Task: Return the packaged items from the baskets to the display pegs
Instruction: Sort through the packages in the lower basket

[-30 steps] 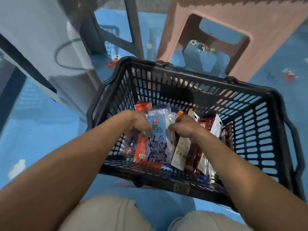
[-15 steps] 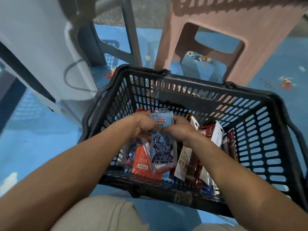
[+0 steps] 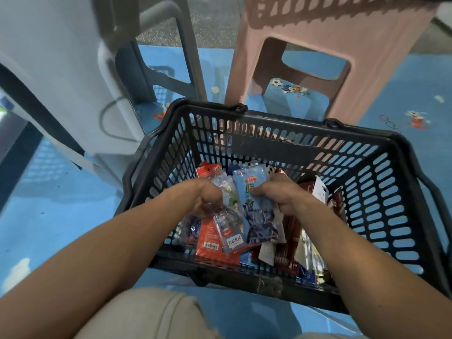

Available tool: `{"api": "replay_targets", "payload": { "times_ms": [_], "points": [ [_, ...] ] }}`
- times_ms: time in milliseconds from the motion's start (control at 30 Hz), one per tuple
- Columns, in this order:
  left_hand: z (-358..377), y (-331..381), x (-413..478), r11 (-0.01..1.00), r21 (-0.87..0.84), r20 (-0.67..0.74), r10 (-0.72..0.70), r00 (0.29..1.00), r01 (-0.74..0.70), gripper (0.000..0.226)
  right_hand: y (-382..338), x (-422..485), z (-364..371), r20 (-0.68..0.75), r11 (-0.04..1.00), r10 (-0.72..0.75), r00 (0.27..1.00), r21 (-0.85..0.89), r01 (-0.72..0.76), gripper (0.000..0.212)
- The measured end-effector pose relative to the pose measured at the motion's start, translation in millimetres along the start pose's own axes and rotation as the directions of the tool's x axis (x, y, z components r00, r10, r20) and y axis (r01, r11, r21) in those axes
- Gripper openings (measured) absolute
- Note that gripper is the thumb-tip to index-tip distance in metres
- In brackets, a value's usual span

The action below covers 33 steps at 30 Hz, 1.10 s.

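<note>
While tilted, pkt (image 3: 259,216) between fingers (image 3: 262,191) (R hand (image 3: 285,195))

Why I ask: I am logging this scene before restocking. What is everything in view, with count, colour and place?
basket: one, black, on the floor before the person.
blue pack: one, blue with a figure print, above the pile, in the right hand.
clear pack: one, transparent with a white label, in the left hand.
red pack: one, orange-red with a barcode, left in the basket.
other packs: several, dark red and white, right in the basket.
stool: one, pink, beyond the basket.
frame: one, grey, left of the stool.
floor: blue with cartoon prints, under everything.
left hand: one, bare, grips the clear pack.
right hand: one, bare, pinches the blue pack.
</note>
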<state>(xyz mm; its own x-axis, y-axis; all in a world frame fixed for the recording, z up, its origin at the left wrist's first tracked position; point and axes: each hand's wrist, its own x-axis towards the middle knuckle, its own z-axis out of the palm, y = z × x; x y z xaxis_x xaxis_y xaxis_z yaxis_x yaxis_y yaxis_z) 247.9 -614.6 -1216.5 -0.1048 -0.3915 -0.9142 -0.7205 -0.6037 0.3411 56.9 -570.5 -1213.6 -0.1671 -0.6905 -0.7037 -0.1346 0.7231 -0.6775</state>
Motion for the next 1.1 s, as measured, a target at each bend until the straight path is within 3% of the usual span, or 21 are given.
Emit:
{"api": "replay_targets", "payload": {
  "times_ms": [133, 233, 333, 400, 500, 667, 900, 1000, 1100],
  "points": [
    [5, -4, 4, 0.993, -0.113, 0.019, -0.013, 1.0, 0.015, 0.02, 4, 8, 10, 0.097, 1.0, -0.007, 0.995, -0.014, 0.008, 0.028],
    [10, -4, 5, 0.99, -0.14, 0.049, 0.028, 0.998, -0.021, 0.031, 6, 12, 19, 0.078, 0.99, -0.053, 0.996, -0.124, 0.063, 0.021],
    [11, -2, 0, 0.983, -0.178, 0.045, 0.047, 0.998, -0.038, 0.023, 9, 12, 26, 0.107, 0.97, -0.048, 0.993, -0.234, 0.072, 0.022],
    [10, -1, 0, 0.975, -0.22, 0.013, 0.043, 0.999, -0.039, 0.015, 9, 11, 28, 0.142, 0.969, -0.017, 0.99, -0.242, 0.052, 0.026],
    [9, 0, 3, 0.95, -0.308, -0.018, 0.052, 0.998, -0.055, 0.022, 6, 7, 26, 0.133, 0.97, -0.019, 0.991, -0.237, 0.05, 0.028],
    [3, 5, -1, 0.915, -0.389, 0.025, 0.13, 0.991, -0.111, 0.026, -2, 6, 14, 0.053, 0.985, -0.167, 0.985, -0.03, 0.168, 0.031],
    [-1, 9, -21, 0.913, -0.378, 0.134, 0.218, 0.967, -0.154, 0.002, -5, -3, 11, 0.077, 0.915, -0.244, 0.967, 0.347, 0.203, 0.023],
    [3, 13, -23, 0.886, -0.418, 0.136, 0.279, 0.951, -0.201, 0.02, -7, -4, 12, 0.062, 0.887, -0.268, 0.962, 0.406, 0.221, 0.028],
    [8, 20, -31, 0.794, -0.563, 0.192, 0.397, 0.898, -0.231, 0.037, -12, -10, 15, 0.02, 0.854, -0.261, 0.965, 0.471, 0.221, 0.031]
  ]
}}
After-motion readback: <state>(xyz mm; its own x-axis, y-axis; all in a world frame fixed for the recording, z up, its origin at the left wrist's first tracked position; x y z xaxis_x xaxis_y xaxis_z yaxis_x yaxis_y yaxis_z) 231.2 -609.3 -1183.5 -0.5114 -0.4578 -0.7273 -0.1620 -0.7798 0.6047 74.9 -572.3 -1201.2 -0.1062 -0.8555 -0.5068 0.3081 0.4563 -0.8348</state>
